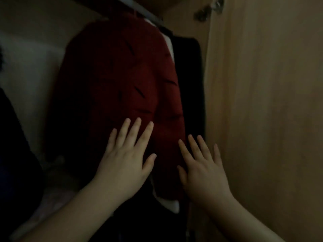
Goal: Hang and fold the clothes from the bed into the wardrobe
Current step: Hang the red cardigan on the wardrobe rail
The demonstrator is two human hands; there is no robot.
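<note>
Nearest the camera, two bare forearms reach up into a dim wardrobe: the left hand [125,159] and the right hand [203,172] both lie flat, fingers straight and spread apart, pressed against the lower part of a dark red garment [125,81]. That red garment hangs inside the wardrobe from the rail [139,10] at the top, with a darker garment [190,81] hanging just beside it on the right. Farther right stands the pale wooden wardrobe door [271,102], with a metal hinge [208,9] near its upper edge.
</note>
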